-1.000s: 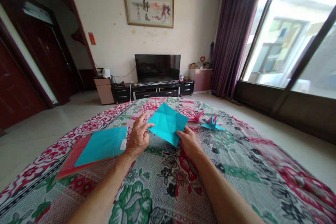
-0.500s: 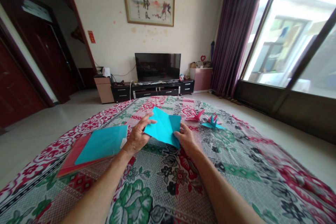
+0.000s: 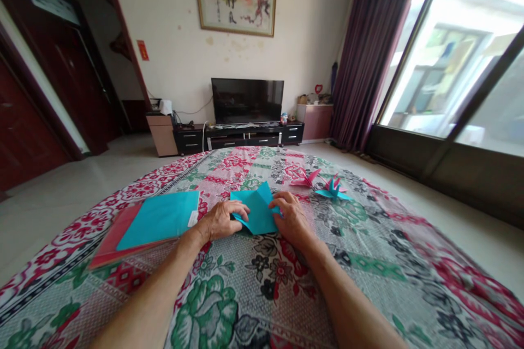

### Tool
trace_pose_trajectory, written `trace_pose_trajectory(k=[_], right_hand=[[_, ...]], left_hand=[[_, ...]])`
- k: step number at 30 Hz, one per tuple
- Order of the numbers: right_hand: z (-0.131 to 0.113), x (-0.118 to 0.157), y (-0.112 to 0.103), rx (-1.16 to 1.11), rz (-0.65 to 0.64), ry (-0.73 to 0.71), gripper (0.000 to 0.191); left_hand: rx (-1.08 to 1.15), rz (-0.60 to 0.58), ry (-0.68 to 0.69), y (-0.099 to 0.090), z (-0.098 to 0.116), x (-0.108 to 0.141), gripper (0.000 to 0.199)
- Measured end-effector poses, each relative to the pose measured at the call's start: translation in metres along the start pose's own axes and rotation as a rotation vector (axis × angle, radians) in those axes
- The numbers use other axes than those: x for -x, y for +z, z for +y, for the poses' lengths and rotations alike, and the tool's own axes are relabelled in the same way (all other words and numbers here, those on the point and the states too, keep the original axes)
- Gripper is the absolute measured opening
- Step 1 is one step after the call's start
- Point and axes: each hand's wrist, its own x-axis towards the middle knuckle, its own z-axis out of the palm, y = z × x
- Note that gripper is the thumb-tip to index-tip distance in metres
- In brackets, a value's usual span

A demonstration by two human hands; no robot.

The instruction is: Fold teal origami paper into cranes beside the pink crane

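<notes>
A sheet of blue origami paper [image 3: 258, 210], creased and with its edges partly raised, is between my hands just over the patterned tablecloth [image 3: 262, 289]. My left hand [image 3: 223, 219] pinches its left edge, thumb below and fingers above. At the right edge, my right hand [image 3: 290, 215] grips the paper with bent fingers; part of that edge is hidden behind them. To the left lie packs of paper, a blue pack [image 3: 164, 221] over a red pack [image 3: 107, 240].
Beyond my right hand stand folded paper cranes, a pink crane [image 3: 307, 179] and a blue crane [image 3: 333, 191], with another pink one behind. Past the table's far edge are a television [image 3: 248, 101] on a low black cabinet [image 3: 190, 143] and a window [image 3: 450, 65] at right.
The blue paper has come down toward the tablecloth and turned, with a corner now pointing up at its far side. Both hands have shifted their hold along its edges.
</notes>
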Motion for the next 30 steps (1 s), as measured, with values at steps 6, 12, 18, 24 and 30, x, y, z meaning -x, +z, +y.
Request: trace_pose_trajectory(k=[6, 12, 18, 24, 30], right_hand=[[0.003, 0.003, -0.011, 0.026, -0.180, 0.034, 0.026], [0.012, 0.005, -0.025, 0.059, -0.271, 0.132, 0.021], [0.017, 0.004, -0.030, 0.020, -0.344, 0.141, 0.025], [0.009, 0.003, -0.031, 0.035, -0.347, 0.138, 0.020], [-0.012, 0.017, -0.017, 0.100, -0.227, 0.116, 0.021]], left_hand=[[0.078, 0.013, -0.127, 0.000, -0.002, 0.003, 0.020], [0.090, 0.064, -0.176, 0.004, -0.007, -0.001, 0.021], [-0.084, 0.192, -0.343, 0.007, 0.000, -0.006, 0.039], [-0.192, 0.282, -0.474, 0.012, 0.005, -0.011, 0.038], [-0.263, 0.347, -0.492, 0.014, -0.002, -0.011, 0.025]])
